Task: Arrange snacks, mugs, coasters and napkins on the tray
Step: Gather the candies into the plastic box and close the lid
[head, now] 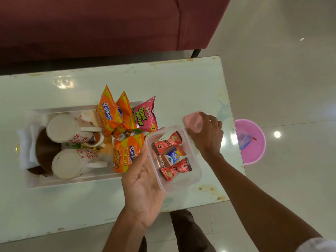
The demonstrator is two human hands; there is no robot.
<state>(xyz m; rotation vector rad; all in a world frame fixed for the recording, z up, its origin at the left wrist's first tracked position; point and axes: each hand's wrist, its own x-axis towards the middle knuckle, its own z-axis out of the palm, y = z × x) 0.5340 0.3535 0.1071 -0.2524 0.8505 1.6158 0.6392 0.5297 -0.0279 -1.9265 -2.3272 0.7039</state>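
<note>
Over the right end of the white table point(181, 84), a clear plastic container point(193, 180) is held up, lifted clear of the tabletop. It is cradled from the left by the left hand point(143, 186), palm up, with the thumb laid along the near rim and the fingers curled under its side. Inside it, three small sachets can be seen: a red one point(168, 142) at the far end, a blue-and-white one point(174, 155) in the middle, and another red one point(175, 170) nearest the camera. Just beyond the container's far corner, a pink lid point(192, 120) is gripped by the right hand point(207, 135), fingers curled round its edge, lid off the box.

To the left, the white tray point(72, 181) is already loaded. Two white mugs with red floral print point(62, 128) point(67, 163) are set in its left half, handles pointing right. Orange Kurkure packets point(109, 111) point(125, 113) are propped at the far right corner, and a third point(125, 153) is laid near the front. A pink Bingo packet point(146, 115) is leaned over the tray's right edge. White napkins point(25, 146) are tucked at the left end, with what may be brown coasters point(45, 150) beside them, though these are largely hidden.

A maroon sofa point(91, 24) is seen behind the table, and a pink basin point(252, 140) on the floor to the right.
</note>
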